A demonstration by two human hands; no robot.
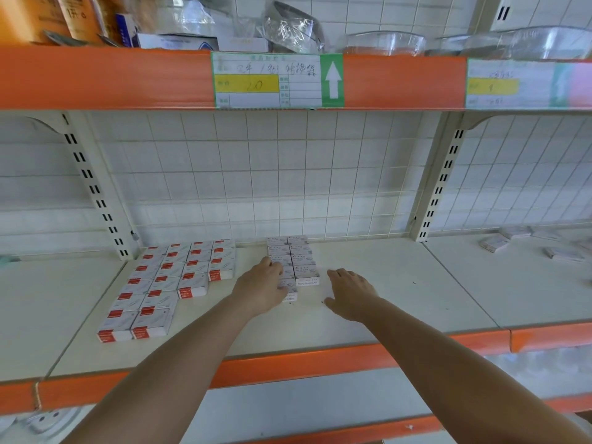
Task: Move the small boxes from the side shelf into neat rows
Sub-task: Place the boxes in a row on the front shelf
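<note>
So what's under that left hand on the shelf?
The left hand covers the near end of the white boxes' left row. One box label peeks out beneath it; how many boxes it hides is unclear.

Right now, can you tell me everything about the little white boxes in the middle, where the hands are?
The white boxes look like small flat cardboard packs with pale printing too blurry to read. They lie flat on the cream shelf in two tight columns running back to the wire grid. The left column comes nearer the front edge. The left hand rests over its front boxes, hiding them partly. The right hand lies open on the shelf just beside them.
</note>
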